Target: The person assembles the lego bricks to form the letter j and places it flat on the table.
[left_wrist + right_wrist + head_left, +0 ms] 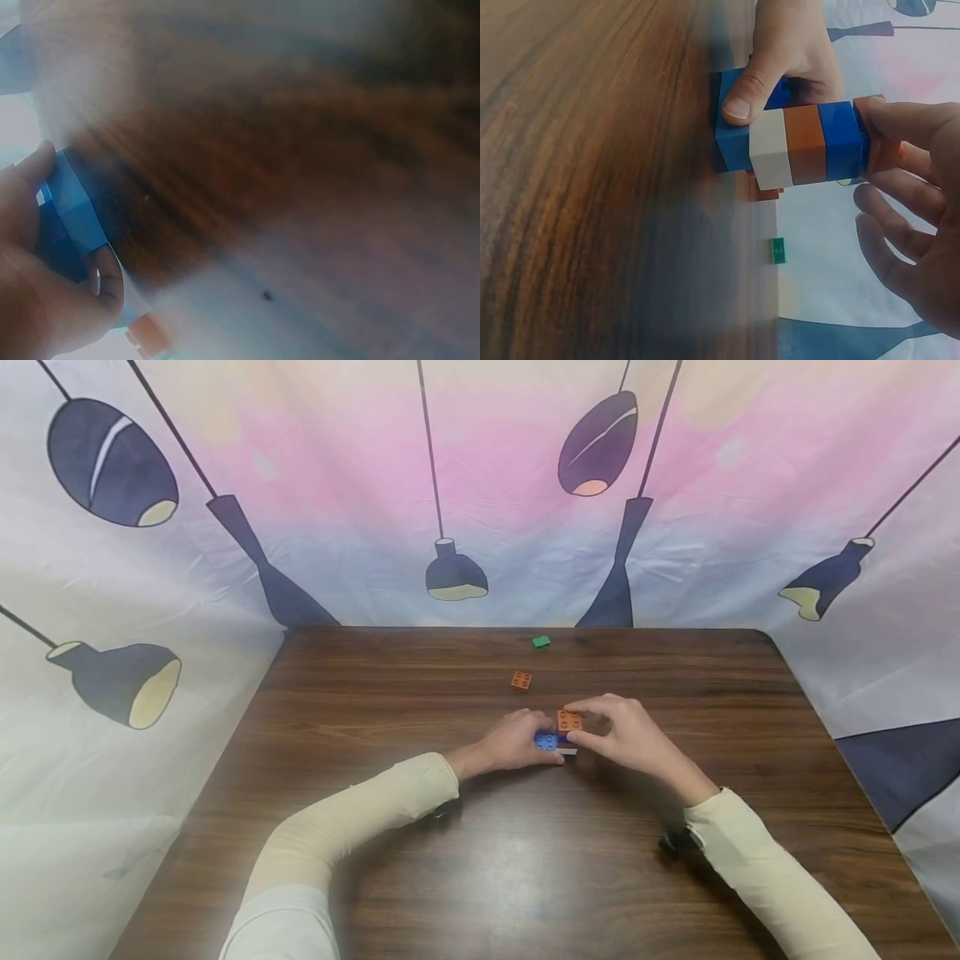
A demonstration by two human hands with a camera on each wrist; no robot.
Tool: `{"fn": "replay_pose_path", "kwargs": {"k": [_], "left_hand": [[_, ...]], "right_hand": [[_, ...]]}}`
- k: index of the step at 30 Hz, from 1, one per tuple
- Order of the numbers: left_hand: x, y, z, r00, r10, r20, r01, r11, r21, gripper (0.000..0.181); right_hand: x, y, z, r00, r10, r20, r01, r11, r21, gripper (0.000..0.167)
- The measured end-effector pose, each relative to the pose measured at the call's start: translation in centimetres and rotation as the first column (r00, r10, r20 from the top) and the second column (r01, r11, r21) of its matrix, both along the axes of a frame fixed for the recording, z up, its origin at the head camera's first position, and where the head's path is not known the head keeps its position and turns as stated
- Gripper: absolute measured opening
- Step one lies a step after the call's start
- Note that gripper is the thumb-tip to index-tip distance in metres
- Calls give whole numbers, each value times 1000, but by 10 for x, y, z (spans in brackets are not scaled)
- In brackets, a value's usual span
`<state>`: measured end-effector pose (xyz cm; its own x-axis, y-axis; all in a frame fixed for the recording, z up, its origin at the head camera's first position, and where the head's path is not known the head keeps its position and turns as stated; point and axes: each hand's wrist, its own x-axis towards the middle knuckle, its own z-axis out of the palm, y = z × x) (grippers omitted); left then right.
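A small tower of toy building bricks stands on the table. In the right wrist view, its bottom is a blue brick (731, 146), then come a white brick (769, 154), an orange brick (805, 145) and another blue brick (840, 142). My left hand (517, 742) grips the tower low down, its thumb against the bottom blue brick. Between thumb and fingertips, my right hand (633, 735) pinches an orange brick (569, 721) at the tower's top. That brick sits slightly tilted against the upper blue one; whether it is pressed fully down I cannot tell.
Beyond the hands, a loose orange brick (521, 680) lies on the brown wooden table (405, 685). Farther back, near the table's far edge, is a green brick (542, 642). A cloth backdrop (360, 552) printed with lamps surrounds the table's back and sides.
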<state>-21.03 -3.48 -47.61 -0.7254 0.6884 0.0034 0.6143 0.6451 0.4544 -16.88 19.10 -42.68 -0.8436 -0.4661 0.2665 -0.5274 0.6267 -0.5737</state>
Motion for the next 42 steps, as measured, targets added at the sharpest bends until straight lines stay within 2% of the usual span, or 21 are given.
{"fn": "replay_pose_path", "kwargs": {"k": [8,24,35,42], "left_hand": [[0,0,-1,1000,3,8,-3,1000,-6,52],[0,-1,0,1000,-2,9,2,1000,6,53],[-1,-1,0,1000,-2,9,2,1000,11,52],[-2,-1,-1,1000,-10,4,10,1000,11,52]], "right_hand": [[0,2,-3,999,-7,40,9,999,-46,39],[-2,2,-3,1000,-24,14,25,999,-45,37],[-3,0,-1,998,-35,42,35,999,11,37],[-3,0,-1,999,-46,-2,46,996,76,38]]}}
